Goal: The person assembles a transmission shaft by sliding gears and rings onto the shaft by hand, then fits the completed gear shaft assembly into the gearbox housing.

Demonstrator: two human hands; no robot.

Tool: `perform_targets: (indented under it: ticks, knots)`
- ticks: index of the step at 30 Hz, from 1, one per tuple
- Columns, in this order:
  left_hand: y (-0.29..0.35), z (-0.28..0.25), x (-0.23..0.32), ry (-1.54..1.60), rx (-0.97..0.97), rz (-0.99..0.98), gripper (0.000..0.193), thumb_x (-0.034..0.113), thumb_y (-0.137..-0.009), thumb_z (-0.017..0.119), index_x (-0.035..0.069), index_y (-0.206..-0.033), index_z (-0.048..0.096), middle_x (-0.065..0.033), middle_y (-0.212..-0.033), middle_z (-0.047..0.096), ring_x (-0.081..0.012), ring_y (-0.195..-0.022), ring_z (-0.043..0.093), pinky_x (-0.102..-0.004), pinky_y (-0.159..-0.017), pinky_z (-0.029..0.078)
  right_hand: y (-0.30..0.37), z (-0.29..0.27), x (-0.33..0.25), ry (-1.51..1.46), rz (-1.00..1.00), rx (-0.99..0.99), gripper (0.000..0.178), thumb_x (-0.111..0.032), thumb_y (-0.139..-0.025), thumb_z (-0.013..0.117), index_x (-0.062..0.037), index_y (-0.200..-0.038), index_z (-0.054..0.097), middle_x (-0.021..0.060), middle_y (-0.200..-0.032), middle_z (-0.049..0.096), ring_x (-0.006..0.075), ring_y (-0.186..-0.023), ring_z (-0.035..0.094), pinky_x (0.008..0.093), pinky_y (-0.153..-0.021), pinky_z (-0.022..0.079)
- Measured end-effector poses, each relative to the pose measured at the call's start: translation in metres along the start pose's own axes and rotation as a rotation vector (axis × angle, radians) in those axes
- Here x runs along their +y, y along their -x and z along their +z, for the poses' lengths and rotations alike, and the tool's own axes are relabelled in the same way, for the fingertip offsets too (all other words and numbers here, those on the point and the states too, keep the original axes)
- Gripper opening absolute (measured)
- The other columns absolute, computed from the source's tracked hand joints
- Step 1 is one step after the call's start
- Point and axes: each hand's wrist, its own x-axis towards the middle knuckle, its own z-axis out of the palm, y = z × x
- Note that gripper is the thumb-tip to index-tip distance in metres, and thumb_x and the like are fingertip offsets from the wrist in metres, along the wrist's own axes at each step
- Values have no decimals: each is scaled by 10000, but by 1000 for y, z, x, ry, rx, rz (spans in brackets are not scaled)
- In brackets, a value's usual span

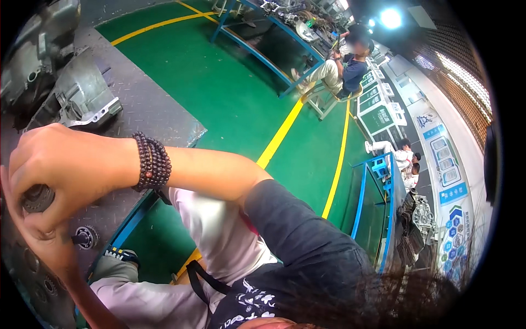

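My right hand, with a dark beaded bracelet wound round its wrist, is curled over a dark, round toothed metal gear at the far left. From below, my left hand meets it, its fingers closed around the same gear. Parts of the gear and most of the left fingers are hidden. Close beside the left hand, a short shaft with a ball bearing lies on the grey metal tabletop. Lower down, several gears and rings rest in shadow.
An open metal gearbox housing and a larger casing stand behind my hands. A blue-framed bench bears metal parts, with a seated person beside it. More people sit near another blue frame at right.
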Motion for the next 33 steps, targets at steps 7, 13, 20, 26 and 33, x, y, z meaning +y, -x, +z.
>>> perform_targets:
  ticks: [7,13,20,26,33]
  knots:
    - [2,11,2,161,10,-110,871,370,-858,769,-23,-1519,361,-137,-1571,377,-247,-1406,437,-366,-1167,339,7,-4,-6,40,172,-34,347,-285,-657,805,-81,-918,704,105,-848,670,328,-820,643,421,-765,529]
    - [16,8,18,119,53,-29,785,284,-916,713,-23,-1533,338,-127,-1542,410,-235,-1389,452,-361,-1155,350,0,-2,-29,12,277,140,603,-302,-632,865,-48,-1123,625,170,-1079,599,359,-988,631,426,-856,535]
    - [71,0,84,442,109,-364,734,285,-969,678,-13,-1542,329,-126,-1523,410,-237,-1382,445,-366,-1138,358,21,20,-98,16,324,89,626,-327,-677,868,-36,-1169,611,157,-1113,641,338,-1074,630,411,-943,508]
    - [83,9,-12,519,-17,-93,938,58,-857,763,55,-1596,185,-193,-1471,474,-289,-1325,529,-402,-1100,438,50,39,-88,-26,720,-19,582,-158,-811,832,-37,-1318,573,103,-1268,652,180,-1185,620,343,-1047,483]
    - [86,-142,-199,255,63,-96,937,117,-875,758,64,-1593,157,-254,-1330,600,-362,-1164,662,-419,-985,524,35,241,48,-267,664,-192,564,-176,-840,798,-24,-1326,556,104,-1306,632,177,-1195,607,335,-1050,473]
